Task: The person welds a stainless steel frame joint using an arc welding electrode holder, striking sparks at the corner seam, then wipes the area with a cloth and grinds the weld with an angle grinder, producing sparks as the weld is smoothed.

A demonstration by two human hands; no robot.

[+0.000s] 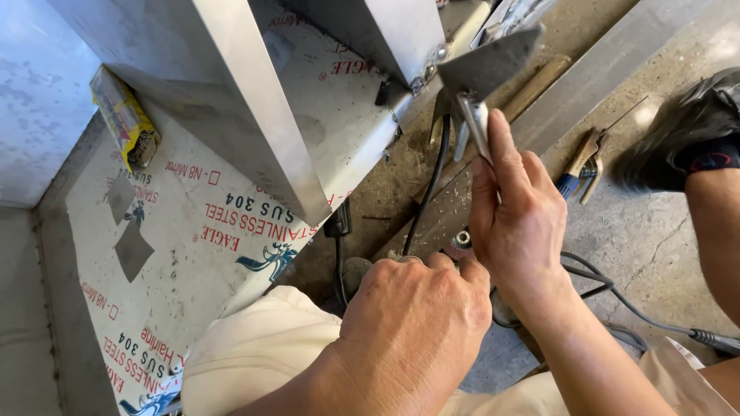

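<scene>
My right hand (518, 223) grips the shiny metal handle of a tool (475, 123) whose flat grey triangular metal plate (487, 65) points up towards a welded corner of a stainless steel piece (385, 35). My left hand (420, 316) is closed low in the middle, its fingers curled around something small next to a small round abrasive wheel (461, 243); what it holds is hidden. The thumb of my right hand lies along the handle.
A large steel sheet with white printed protective film (193, 231) lies left, with an angled steel section (247, 115) over it and a yellow packet (123, 119). Black cables (617, 296), a blue-handled tool (580, 166) and a dark shoe (686, 131) are on the concrete floor.
</scene>
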